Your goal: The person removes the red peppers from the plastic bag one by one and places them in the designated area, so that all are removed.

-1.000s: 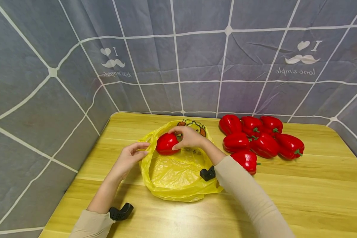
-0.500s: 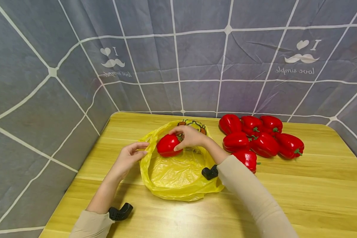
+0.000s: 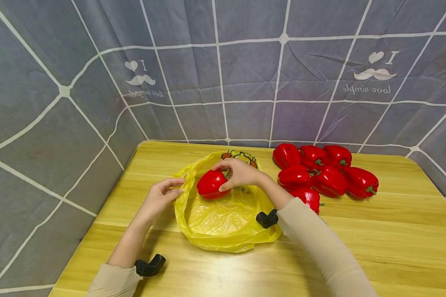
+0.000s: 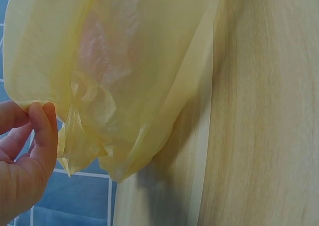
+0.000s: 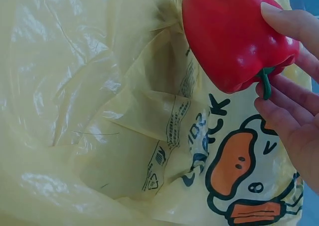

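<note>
A yellow plastic bag (image 3: 223, 241) with a printed cartoon lies open-mouthed on the wooden table. My left hand (image 3: 159, 200) pinches its left rim between thumb and fingers, as the left wrist view (image 4: 30, 156) also shows. Within the bag's mouth, my right hand (image 3: 239, 172) grips a red bell pepper (image 3: 209, 185) at its stem end. In the right wrist view the pepper (image 5: 234, 36) hangs over the bag's inside, its green stem between the fingers. Through the film, the left wrist view gives only a faint reddish blur.
Several red bell peppers (image 3: 330, 181) lie bunched on the table right of the bag, one partly hidden by the right sleeve. A grey tiled-pattern curtain (image 3: 252, 82) hangs behind the table (image 3: 394, 239). Black wrist mounts (image 3: 150, 265) stick out from both forearms.
My right hand, with the bell pepper in it, has shifted slightly right and toward me inside the bag. The left hand keeps its hold on the rim.
</note>
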The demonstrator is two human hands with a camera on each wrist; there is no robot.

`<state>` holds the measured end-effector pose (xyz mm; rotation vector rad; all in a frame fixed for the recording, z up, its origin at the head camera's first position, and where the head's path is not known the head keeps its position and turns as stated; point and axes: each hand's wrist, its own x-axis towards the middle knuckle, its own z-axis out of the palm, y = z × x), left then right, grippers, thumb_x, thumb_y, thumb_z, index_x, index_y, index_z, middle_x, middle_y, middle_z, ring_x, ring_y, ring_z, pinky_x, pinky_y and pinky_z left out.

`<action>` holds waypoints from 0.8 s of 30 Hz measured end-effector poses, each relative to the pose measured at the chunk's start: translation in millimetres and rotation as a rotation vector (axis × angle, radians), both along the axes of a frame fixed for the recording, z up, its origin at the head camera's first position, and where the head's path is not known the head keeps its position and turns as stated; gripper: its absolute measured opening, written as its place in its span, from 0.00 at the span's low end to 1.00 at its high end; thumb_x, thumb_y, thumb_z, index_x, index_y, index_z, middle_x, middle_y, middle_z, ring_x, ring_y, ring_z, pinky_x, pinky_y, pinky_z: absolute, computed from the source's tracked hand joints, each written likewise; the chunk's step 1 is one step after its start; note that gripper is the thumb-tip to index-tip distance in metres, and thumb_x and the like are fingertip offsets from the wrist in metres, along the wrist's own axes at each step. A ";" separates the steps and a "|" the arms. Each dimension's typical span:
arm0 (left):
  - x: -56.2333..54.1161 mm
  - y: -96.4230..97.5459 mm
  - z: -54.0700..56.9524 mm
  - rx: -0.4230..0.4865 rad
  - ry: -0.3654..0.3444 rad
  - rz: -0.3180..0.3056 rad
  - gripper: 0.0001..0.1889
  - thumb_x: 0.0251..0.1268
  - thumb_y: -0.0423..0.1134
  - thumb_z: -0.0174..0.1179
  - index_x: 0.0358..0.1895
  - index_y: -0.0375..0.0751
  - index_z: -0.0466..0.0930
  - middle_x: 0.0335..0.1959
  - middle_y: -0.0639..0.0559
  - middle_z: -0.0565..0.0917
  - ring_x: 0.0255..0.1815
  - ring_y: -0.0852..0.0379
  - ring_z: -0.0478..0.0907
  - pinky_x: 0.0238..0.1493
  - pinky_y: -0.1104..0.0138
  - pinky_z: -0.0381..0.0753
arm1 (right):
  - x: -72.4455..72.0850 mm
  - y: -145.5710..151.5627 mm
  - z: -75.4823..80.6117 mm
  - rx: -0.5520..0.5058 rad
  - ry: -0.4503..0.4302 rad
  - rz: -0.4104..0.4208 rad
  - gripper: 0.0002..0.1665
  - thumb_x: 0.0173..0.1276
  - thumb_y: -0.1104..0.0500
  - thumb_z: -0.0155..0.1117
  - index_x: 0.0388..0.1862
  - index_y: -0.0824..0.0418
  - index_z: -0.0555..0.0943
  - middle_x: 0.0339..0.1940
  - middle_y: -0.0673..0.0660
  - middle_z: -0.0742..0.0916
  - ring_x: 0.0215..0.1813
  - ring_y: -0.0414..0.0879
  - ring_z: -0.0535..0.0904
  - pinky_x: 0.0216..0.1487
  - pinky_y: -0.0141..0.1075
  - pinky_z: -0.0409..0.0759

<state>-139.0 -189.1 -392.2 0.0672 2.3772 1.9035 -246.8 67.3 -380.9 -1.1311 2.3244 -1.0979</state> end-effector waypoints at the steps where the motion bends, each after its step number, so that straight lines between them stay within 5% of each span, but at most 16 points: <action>1: 0.0 -0.1 0.1 0.001 -0.001 0.000 0.19 0.65 0.28 0.54 0.58 0.25 0.70 0.54 0.33 0.72 0.40 0.63 0.76 0.44 0.72 0.75 | 0.5 0.5 0.5 -0.004 -0.007 -0.002 0.32 0.51 0.60 0.73 0.57 0.64 0.75 0.54 0.57 0.79 0.56 0.51 0.74 0.54 0.43 0.75; 24: 1.1 -1.9 1.8 0.015 0.000 -0.008 0.19 0.64 0.28 0.54 0.58 0.24 0.70 0.54 0.33 0.73 0.39 0.62 0.77 0.44 0.72 0.76 | 10.9 13.3 20.2 -0.141 -0.043 -0.018 0.31 0.50 0.60 0.73 0.55 0.63 0.76 0.53 0.56 0.79 0.55 0.49 0.75 0.56 0.48 0.73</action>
